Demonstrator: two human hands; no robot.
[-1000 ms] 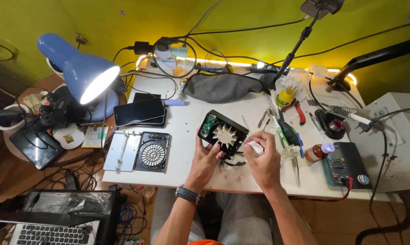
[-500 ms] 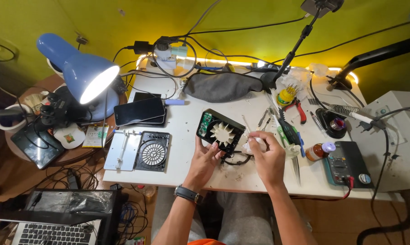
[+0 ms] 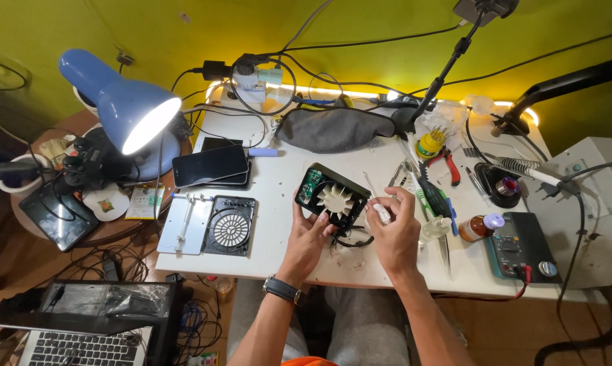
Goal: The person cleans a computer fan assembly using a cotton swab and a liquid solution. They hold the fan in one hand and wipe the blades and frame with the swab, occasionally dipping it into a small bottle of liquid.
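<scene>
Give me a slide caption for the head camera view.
Left hand steadies a black fan housing while right hand pinches a small white piece.

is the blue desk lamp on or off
On. The blue desk lamp has a shade glowing bright white inside, and it is aimed down toward the phones on the white table.

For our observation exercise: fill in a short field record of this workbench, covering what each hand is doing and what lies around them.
left hand: steadies black fan unit, white blades showing
right hand: pinches small white piece beside the fan
left of fan: black grille, phone
right of fan: brown bottle, meter
lighting: blue lamp, switched on
</scene>
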